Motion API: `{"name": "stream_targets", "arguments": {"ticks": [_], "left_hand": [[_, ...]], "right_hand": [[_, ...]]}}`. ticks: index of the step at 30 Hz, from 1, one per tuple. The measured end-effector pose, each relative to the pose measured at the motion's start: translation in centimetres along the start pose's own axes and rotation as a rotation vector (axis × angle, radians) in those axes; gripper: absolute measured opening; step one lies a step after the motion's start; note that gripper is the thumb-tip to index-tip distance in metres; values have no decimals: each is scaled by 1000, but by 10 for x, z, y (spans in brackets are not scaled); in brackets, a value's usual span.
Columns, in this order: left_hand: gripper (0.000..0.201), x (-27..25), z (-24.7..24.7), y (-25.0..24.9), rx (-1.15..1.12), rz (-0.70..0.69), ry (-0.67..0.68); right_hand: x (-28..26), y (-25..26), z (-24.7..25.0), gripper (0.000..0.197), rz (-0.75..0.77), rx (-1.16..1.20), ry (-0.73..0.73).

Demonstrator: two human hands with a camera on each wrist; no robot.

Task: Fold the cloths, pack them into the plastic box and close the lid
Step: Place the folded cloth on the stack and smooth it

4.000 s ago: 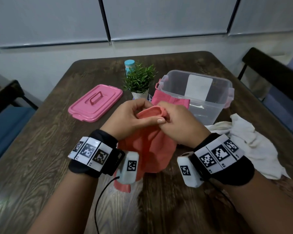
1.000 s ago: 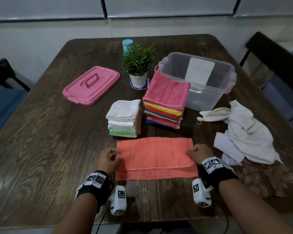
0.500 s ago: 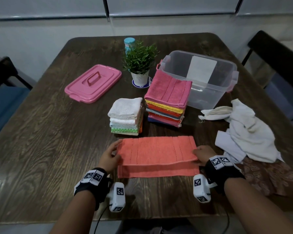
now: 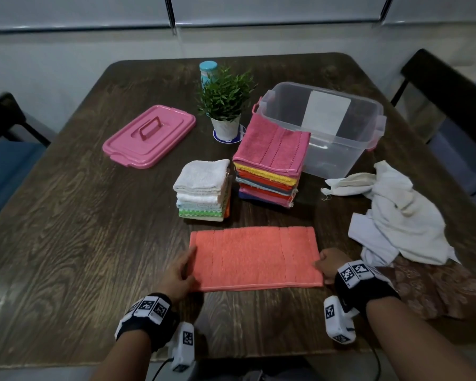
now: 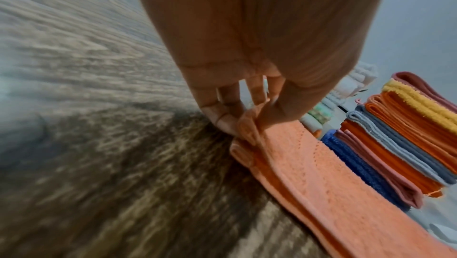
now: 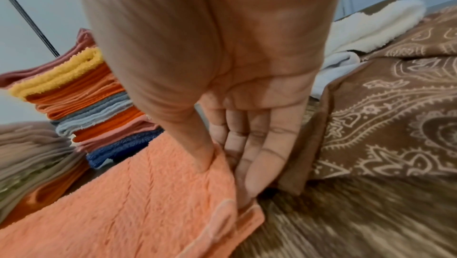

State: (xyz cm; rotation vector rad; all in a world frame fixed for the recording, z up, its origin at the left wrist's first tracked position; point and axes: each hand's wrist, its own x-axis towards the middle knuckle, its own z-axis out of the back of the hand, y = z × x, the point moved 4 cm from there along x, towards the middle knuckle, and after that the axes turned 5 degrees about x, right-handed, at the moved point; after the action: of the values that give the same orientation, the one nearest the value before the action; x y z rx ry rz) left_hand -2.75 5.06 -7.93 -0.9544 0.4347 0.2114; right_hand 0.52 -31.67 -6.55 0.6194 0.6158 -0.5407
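Note:
A coral-orange cloth (image 4: 254,258) lies folded in half on the wooden table (image 4: 80,215) in front of me. My left hand (image 4: 186,266) pinches the upper layer at its left edge between thumb and fingers, as the left wrist view shows (image 5: 249,118). My right hand (image 4: 323,264) pinches the right edge, thumb on top and fingers under the upper layer (image 6: 222,166). The clear plastic box (image 4: 324,92) stands open and empty at the back right. Its pink lid (image 4: 149,136) lies at the back left.
Two stacks of folded cloths, one coloured (image 4: 270,166) and one mostly white (image 4: 204,185), stand behind the orange cloth. Crumpled white cloths (image 4: 401,215) and a brown patterned cloth (image 4: 437,287) lie to the right. A potted plant (image 4: 226,105) and a bottle (image 4: 208,71) stand at the back.
Four seconds ago I held the cloth up in both hands. Over the last second both hands drew its upper layer toward me until it nearly meets the near edge.

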Motion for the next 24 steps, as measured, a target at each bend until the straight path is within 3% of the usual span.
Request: {"name": "stream_targets", "arguments": {"ticks": [3, 7, 11, 16, 18, 21, 24], "left_hand": [[81, -1, 1, -3, 11, -26, -2], [83, 1, 3, -3, 38, -78, -12], [83, 3, 0, 3, 78, -57, 4], [80, 7, 0, 1, 134, -55, -42], [75, 8, 0, -4, 203, -47, -105], [68, 8, 1, -20, 463, -65, -216], [59, 9, -11, -47, 674, -199, -234]], "right_hand": [[2, 2, -1, 11, 11, -72, -7], [-1, 4, 0, 27, 20, -154, -15], [-4, 4, -2, 10, 46, -223, -24], [-8, 7, -1, 41, 51, -149, -98], [-12, 12, 1, 52, 104, -101, -194], [-24, 32, 0, 54, 289, -223, -378], [-34, 57, -16, 52, 522, -326, -373]]}}
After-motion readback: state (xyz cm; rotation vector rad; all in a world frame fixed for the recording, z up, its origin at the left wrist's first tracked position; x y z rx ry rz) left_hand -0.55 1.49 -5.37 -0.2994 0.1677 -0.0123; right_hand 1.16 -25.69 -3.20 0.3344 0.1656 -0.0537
